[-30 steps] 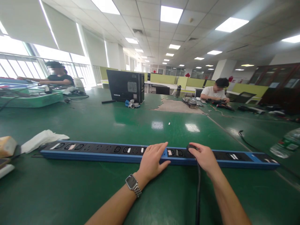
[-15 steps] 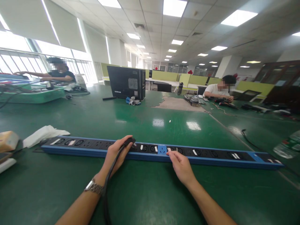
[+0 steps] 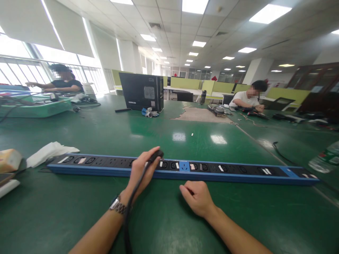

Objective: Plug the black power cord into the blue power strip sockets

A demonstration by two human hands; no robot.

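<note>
A long power strip (image 3: 182, 175) spans the green table (image 3: 87, 204), its left end beside a crumpled white sheet (image 3: 50, 153) (cloth or paper, it is hard to tell). Left of the strip's middle, a person's left hand (image 3: 143, 169) holds a black plug (image 3: 159, 154) between narrowed fingers, over the sockets; whether plug and strip touch cannot be told. The black cord (image 3: 129, 208) runs down past the wrist. A firm grip on the plug's body, with the cord slack, should give the best control. To its right, on the near side of the strip and apart from it, the right hand (image 3: 198, 197) curls in a loose fist, its inside hidden; fingers laid on the casing would likely steady it. A clear bottle (image 3: 325, 158) lies at far right.
</note>
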